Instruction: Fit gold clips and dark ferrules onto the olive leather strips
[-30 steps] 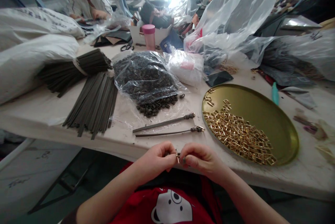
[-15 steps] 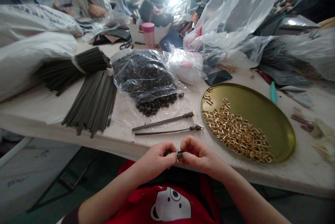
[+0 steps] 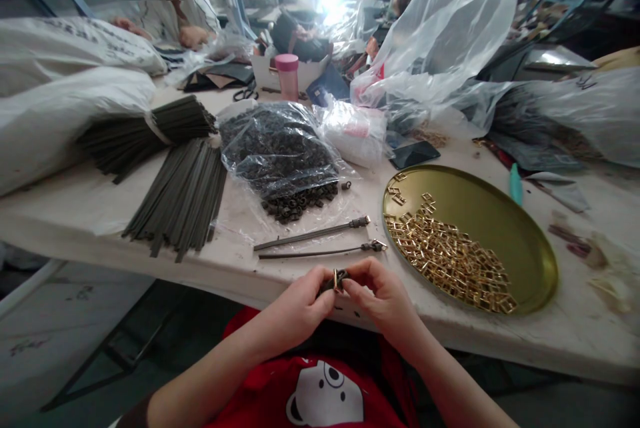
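Observation:
Close to my body at the table's front edge, my left hand (image 3: 304, 298) and my right hand (image 3: 384, 289) meet over a small gold buckle (image 3: 335, 280) and a dark strap (image 3: 343, 275). My left thumb and fingers pinch the buckle side. On the right, my fingertips grip the dark strap beside the buckle; part of it is hidden by the fingers. Just beyond lie two finished-looking dark straps, an upper strap (image 3: 310, 233) and a lower strap (image 3: 315, 255), each with buckle hardware at its right end.
A round gold tray (image 3: 500, 215) holding many gold buckles (image 3: 450, 251) stands at right. Behind the straps, a clear bag (image 3: 280, 141) spills dark loops (image 3: 300, 201). Strap bundles (image 3: 180, 195) lie at left. A phone (image 3: 415, 155) and pink bottle (image 3: 287, 78) sit farther back, with a co-worker's hand (image 3: 195, 36) beyond.
My fingers have shifted on the piece, and the buckle is turned and now shows more between the hands. My right fingers have opened slightly from their curl. The view has moved a little.

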`<state>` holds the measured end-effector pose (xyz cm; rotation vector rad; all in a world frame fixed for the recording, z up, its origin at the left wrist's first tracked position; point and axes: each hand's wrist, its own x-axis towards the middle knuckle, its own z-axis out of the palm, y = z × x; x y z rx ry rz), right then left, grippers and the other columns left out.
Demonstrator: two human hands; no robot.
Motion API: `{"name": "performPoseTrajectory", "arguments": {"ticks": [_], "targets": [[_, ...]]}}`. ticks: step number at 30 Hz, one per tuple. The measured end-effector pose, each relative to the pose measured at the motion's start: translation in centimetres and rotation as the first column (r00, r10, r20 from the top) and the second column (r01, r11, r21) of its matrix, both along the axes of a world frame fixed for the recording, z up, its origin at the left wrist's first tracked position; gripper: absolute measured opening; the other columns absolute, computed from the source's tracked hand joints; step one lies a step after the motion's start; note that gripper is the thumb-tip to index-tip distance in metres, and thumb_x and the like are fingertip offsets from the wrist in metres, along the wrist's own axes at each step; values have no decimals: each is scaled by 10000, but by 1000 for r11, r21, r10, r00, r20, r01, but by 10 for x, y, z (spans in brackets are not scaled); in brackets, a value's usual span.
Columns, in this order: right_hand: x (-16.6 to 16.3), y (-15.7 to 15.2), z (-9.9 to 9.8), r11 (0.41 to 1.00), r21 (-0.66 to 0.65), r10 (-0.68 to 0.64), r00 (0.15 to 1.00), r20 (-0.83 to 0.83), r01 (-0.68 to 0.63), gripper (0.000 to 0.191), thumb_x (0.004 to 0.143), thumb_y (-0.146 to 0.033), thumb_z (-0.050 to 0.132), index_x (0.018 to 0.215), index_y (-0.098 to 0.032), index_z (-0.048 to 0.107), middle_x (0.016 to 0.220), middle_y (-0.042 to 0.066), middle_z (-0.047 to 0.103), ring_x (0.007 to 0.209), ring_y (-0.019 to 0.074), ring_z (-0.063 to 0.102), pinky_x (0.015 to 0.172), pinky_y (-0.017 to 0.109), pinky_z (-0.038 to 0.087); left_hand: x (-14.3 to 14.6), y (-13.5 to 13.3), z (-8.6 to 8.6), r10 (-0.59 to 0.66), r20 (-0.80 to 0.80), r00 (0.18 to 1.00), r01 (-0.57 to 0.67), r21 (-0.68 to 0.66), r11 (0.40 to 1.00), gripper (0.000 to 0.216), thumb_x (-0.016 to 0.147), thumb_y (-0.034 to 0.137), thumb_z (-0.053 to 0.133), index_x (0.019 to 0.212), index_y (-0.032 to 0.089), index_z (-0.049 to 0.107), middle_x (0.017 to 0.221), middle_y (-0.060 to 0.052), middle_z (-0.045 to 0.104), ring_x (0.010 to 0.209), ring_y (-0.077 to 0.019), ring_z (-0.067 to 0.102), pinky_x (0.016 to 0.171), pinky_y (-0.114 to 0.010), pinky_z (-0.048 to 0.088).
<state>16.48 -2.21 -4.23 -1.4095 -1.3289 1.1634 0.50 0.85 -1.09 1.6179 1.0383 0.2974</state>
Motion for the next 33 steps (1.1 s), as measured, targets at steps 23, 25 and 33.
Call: {"name": "performPoseTrajectory", "arguments": {"ticks": [23, 25, 33], "targets": [[4, -11, 3, 798, 545, -10, 897, 441, -259, 125, 809, -110, 500, 867, -198, 567, 809, 45, 664, 752, 151, 628, 681, 268, 520, -1, -3, -5, 21, 132, 991, 0, -159, 987, 372, 819, 169, 370, 1191, 160, 383, 665, 45, 476, 635, -115, 457, 625, -236, 383], [1, -10, 3, 916, 389, 11, 974, 225, -100, 85, 814, -147, 503, 845, -207, 554, 742, 12, 637, 684, 129, 615, 620, 238, 509, -1, -5, -1, -25, 150, 988, 45, -129, 991, 413, 837, 184, 372, 1249, 174, 337, 674, 39, 472, 641, -119, 458, 626, -241, 383], [-14, -5, -14, 974, -225, -167, 766, -621, 30, 291, 713, -339, 657, 861, -228, 432, 665, -71, 524, 535, 69, 510, 505, 180, 429, 3, -6, 3, -91, 164, 982, 102, -64, 993, 360, 886, 271, 354, 1235, 219, 424, 705, 26, 458, 617, -107, 434, 588, -222, 365]]}}
